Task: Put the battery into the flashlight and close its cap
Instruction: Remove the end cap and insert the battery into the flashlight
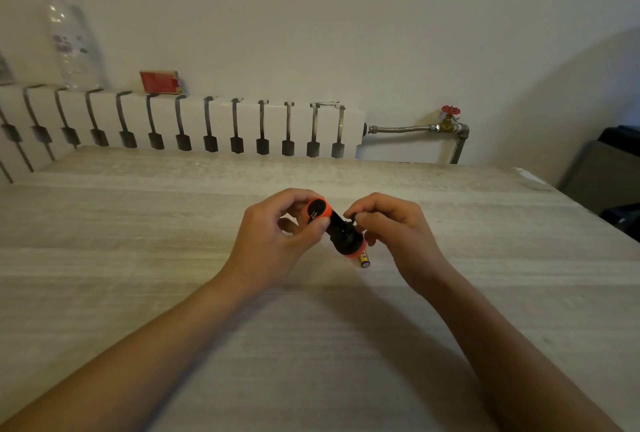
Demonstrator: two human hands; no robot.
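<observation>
A small black and orange flashlight (pixel 337 230) is held just above the wooden table (pixel 138 223), tilted with its orange rear end up and to the left. My left hand (pixel 277 241) grips that rear end (pixel 317 209), whose opening faces me. My right hand (pixel 394 227) pinches a small black part (pixel 351 216) against the flashlight's body; whether it is the cap I cannot tell. A yellow battery (pixel 364 259) lies on the table directly under the flashlight's orange front ring, partly hidden by it.
A white radiator (pixel 207 123) runs along the far table edge, with a red box (pixel 160 82) and a clear plastic bottle (pixel 74 43) on top. A pipe with a red valve (pixel 450 111) lies at the right. Dark furniture (pixel 609 171) stands beyond the table's right edge.
</observation>
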